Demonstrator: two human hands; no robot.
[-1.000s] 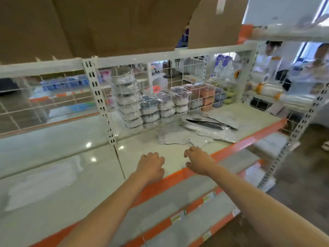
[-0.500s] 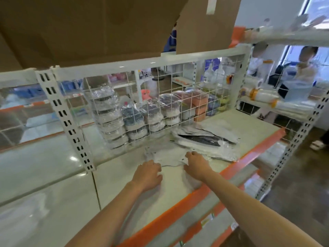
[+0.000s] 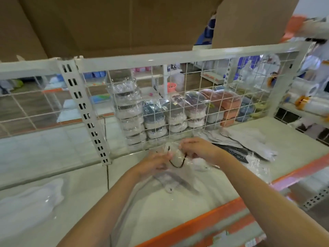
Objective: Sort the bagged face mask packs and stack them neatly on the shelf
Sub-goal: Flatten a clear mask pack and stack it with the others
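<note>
Both hands hold one clear-bagged face mask pack (image 3: 175, 177) just above the white shelf (image 3: 160, 209). My left hand (image 3: 154, 164) pinches its upper left edge and my right hand (image 3: 197, 148) pinches its upper right edge. A dark ear loop shows through the plastic between them. A loose pile of bagged mask packs (image 3: 238, 145), grey, white and black, lies to the right on the shelf. Another bagged white pack (image 3: 28, 204) lies at the far left.
A white wire mesh panel (image 3: 178, 107) backs the shelf, with stacks of wrapped goods (image 3: 156, 118) behind it. A slotted upright post (image 3: 85, 111) stands at the left. The shelf's orange front edge (image 3: 195, 221) runs below my arms. Cardboard (image 3: 115, 24) hangs overhead.
My hands went from the shelf's front edge forward to the nearest pack, took hold of it and lifted it. The view has moved closer to the shelf.
</note>
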